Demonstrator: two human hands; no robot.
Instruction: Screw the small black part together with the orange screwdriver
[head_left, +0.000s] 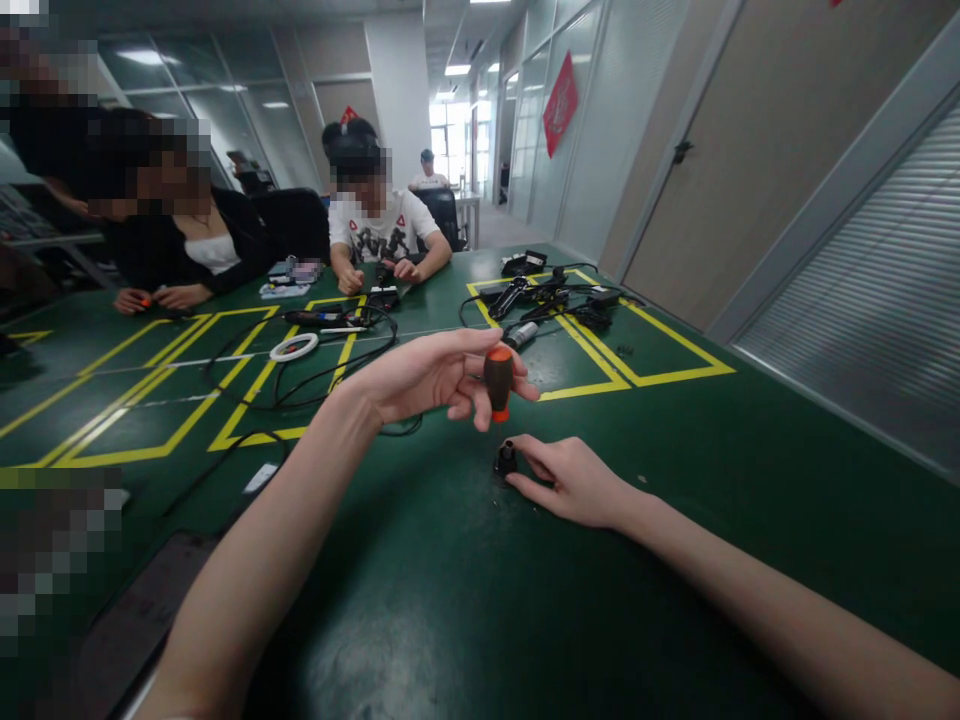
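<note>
A stubby screwdriver [498, 385] with a dark handle and orange ends is held upright in my left hand [442, 380], its fingers closed round the handle. The tool's lower end points down at a small black part [506, 459] standing on the green table. My right hand [574, 480] pinches that black part from the right, thumb and fingertips on its side. The screwdriver's thin shaft is hard to make out, so I cannot tell whether its tip touches the part. Tiny bits lie on the table just below the part.
Beyond my hands lie black cables and adapters [555, 295], a silver cylinder [523, 335] and a white ring [294, 347]. Yellow tape [682, 375] marks the green table [420, 600]. A dark flat device [150, 600] is at lower left. Several people sit across the table.
</note>
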